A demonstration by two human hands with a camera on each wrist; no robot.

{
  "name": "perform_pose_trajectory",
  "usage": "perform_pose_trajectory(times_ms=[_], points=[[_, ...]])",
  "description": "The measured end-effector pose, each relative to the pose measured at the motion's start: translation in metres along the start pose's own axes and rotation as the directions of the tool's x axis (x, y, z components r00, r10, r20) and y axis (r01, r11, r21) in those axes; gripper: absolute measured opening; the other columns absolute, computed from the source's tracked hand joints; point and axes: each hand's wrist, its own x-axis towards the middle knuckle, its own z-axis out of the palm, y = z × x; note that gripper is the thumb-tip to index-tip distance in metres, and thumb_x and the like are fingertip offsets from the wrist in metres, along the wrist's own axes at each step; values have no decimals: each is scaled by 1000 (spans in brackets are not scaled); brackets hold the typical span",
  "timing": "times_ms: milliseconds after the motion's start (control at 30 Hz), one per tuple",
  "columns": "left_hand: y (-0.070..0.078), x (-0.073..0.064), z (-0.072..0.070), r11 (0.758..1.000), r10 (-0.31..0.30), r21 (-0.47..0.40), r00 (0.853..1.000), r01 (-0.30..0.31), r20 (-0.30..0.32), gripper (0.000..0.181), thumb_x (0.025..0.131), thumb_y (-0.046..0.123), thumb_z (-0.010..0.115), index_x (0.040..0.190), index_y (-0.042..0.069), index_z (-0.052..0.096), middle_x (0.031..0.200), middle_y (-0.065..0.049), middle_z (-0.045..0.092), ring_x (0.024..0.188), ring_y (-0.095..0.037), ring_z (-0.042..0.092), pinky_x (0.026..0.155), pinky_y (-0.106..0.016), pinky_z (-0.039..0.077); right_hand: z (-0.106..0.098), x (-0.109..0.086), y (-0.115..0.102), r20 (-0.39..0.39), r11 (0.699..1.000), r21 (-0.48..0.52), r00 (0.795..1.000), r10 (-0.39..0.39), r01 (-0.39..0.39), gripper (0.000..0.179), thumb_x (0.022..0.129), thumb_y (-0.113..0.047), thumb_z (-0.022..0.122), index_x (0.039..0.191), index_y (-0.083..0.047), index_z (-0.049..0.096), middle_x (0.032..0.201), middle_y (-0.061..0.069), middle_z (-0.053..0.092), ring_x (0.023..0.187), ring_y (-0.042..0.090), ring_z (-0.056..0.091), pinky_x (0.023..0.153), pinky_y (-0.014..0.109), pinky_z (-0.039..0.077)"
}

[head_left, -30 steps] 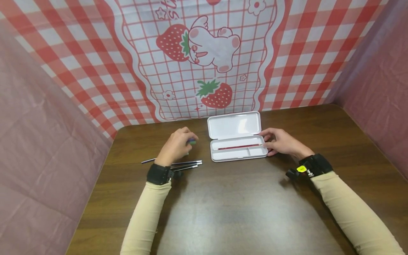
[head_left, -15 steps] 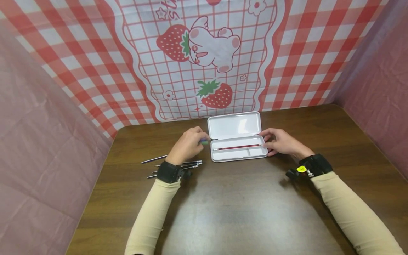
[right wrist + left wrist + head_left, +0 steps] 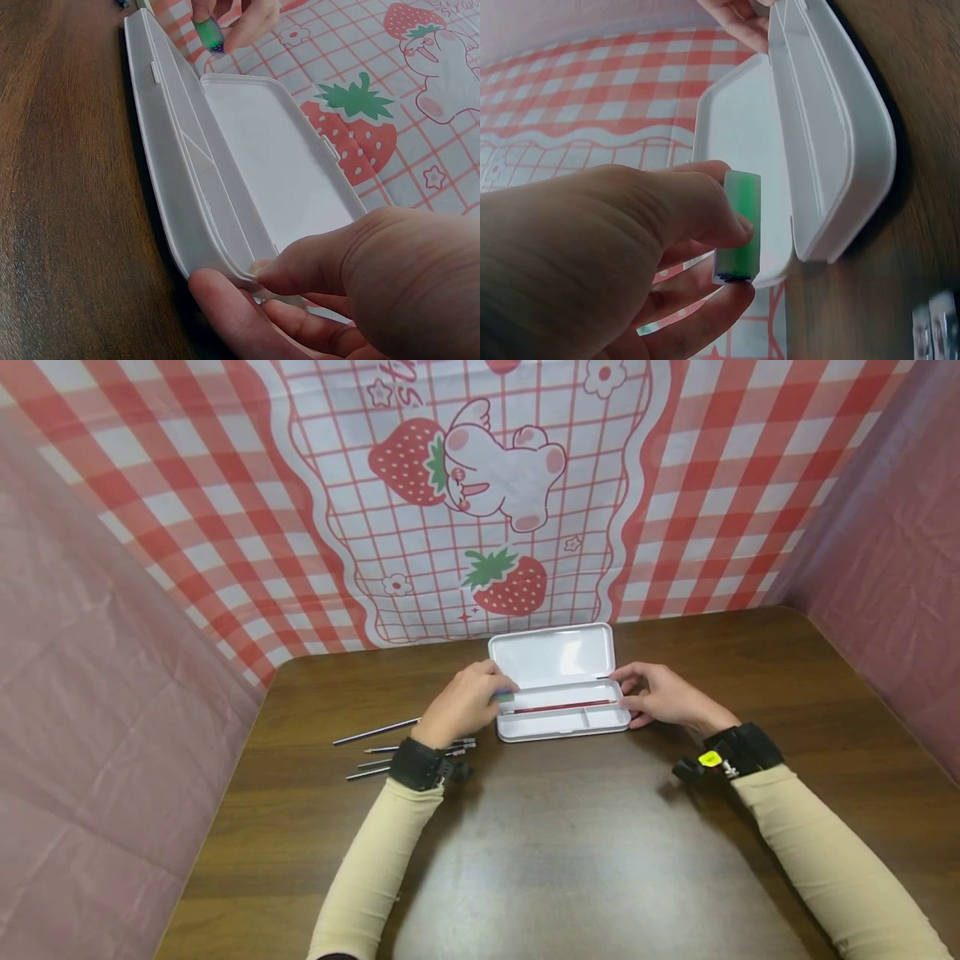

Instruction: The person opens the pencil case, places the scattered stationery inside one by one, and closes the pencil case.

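A green and purple eraser point(image 3: 744, 199), small and translucent, is pinched between the thumb and fingers of my left hand point(image 3: 463, 700). That hand is over the left end of a white pencil case point(image 3: 547, 734), whose lid point(image 3: 528, 660) stands open at the back. Inside the case's rear compartment lies a red pencil point(image 3: 562, 706). At the case's right end, my right hand point(image 3: 663, 695) grips the wall, thumb on the rim and fingers below, as the right wrist view shows. Several dark pencils point(image 3: 375, 732) lie on the table left of the case, partly hidden by my left wrist.
A divider point(image 3: 586, 717) splits the front compartment of the case. Behind the brown wooden table point(image 3: 555, 852) hangs a red and white checked cloth point(image 3: 720, 485) with strawberry prints. Pink cloth point(image 3: 97, 693) borders both sides.
My left hand has moved right with the eraser, from above the loose pencils to the case's left end. More of those pencils now shows. The right hand stays in place.
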Motion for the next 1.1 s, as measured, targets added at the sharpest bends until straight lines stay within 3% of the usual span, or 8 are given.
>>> perform_pose_trajectory(times_ms=[433,900,1100], points=[[21,15,9,1000,10,-28,999,-9,49,35,101,-3,72,131,10,84,123,-10,76,116,-24,73,103,-38,63,1,1,-1,-3,1000,1,1000,2,-2,54,108,-1,67,158,11,50,135,32,55,101,25,65,70,26,67],[39,32,13,990,142,-29,990,-141,29,36,98,-6,73,131,6,84,120,-12,79,116,-27,74,105,-39,61,1,0,-2,-3,1000,8,1000,10,-10,53,108,-1,67,158,10,50,135,31,54,99,24,66,70,28,67],[46,37,15,988,157,-20,987,-156,23,35,98,-5,74,130,6,84,119,-12,79,114,-26,74,103,-39,61,0,1,0,1,1000,9,1000,14,-14,54,108,-1,66,158,10,50,135,31,53,99,24,66,70,28,67]])
